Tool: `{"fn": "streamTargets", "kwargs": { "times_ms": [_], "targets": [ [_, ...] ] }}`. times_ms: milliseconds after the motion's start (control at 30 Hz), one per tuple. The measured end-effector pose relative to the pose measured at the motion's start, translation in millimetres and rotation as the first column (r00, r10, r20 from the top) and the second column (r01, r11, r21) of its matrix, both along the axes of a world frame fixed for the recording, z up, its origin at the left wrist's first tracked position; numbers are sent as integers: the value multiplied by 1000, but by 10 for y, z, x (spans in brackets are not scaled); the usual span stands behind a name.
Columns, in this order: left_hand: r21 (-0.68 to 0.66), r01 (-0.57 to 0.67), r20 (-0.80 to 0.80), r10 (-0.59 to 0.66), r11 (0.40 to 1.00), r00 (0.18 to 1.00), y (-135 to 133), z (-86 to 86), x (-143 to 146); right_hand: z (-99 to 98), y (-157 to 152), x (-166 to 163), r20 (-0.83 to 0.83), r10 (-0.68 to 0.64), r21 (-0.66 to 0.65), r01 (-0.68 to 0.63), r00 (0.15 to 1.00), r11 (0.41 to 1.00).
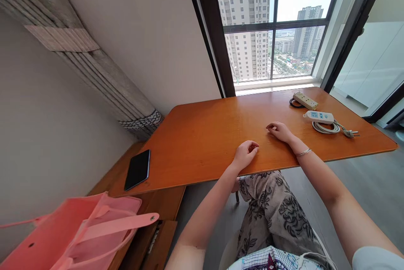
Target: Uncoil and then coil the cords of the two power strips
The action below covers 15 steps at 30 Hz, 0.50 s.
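My left hand rests near the front edge of the orange-brown wooden table. Its fingers are loosely bent, with a gap at the thumb and nothing held. A little farther in and to the right, my right hand lies on the tabletop, also relaxed, open and holding nothing. Closest to it are a white power strip with its coiled cable and plug. Behind that lies a beige power strip with a black cord.
A dark tablet or phone lies at the table's left end. Below it, a pink bag stands on a wooden surface. Behind are a window, a wall and a tied grey curtain. My legs are under the front edge.
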<state>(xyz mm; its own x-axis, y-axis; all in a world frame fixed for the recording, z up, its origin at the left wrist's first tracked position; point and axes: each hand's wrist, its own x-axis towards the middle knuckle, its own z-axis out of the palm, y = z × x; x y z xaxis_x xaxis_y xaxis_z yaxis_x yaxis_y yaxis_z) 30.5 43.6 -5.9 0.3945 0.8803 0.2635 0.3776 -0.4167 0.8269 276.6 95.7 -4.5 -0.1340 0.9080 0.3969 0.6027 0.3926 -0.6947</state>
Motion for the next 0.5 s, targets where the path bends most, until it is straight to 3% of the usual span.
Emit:
{"fn": "streamTargets", "kwargs": {
  "times_ms": [267, 500],
  "targets": [
    [-180, 33, 148, -6, 983, 989, 220, 52, -44, -6, -13, -13, 2, 22, -18, -22, 1000, 1000],
    [-82, -136, 133, 146, 987, 980, 726, 259, -87, -21, -12, -11, 18, 21, -58, -20, 1000, 998]
  ]
}}
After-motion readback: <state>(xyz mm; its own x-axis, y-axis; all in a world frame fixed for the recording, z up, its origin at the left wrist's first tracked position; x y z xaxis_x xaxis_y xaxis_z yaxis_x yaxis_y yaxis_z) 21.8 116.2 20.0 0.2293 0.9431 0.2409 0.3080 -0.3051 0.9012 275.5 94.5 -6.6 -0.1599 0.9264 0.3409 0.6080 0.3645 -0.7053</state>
